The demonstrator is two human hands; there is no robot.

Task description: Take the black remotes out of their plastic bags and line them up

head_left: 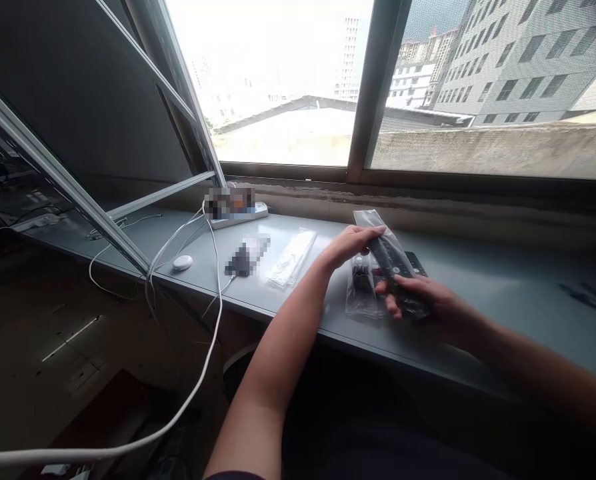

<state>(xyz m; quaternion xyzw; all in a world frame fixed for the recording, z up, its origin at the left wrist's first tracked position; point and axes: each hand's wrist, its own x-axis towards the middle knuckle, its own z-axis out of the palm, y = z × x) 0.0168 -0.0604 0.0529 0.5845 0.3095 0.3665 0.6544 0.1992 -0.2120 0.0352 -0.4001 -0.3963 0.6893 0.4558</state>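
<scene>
Bagged remote [389, 259] held at both ends

Above the bench [498, 280], the left hand [349, 244] pinches its upper end, the right hand [432, 297] has fingers clamped lower down, probably to keep it steady

Left hand [353, 245] holds upper end of long clear plastic sleeve [366, 217], black button remote control [389, 260] inside; right hand [431, 299] holds lower part. Beneath, on smooth grey surface [488, 287]: second black remote control [415, 261], clear plastic bag [359, 305] with dark thing [362, 280]. Farther left: flat whitish plastic bags [292, 259], small white round device [183, 262], white power strip [243, 216].
</scene>
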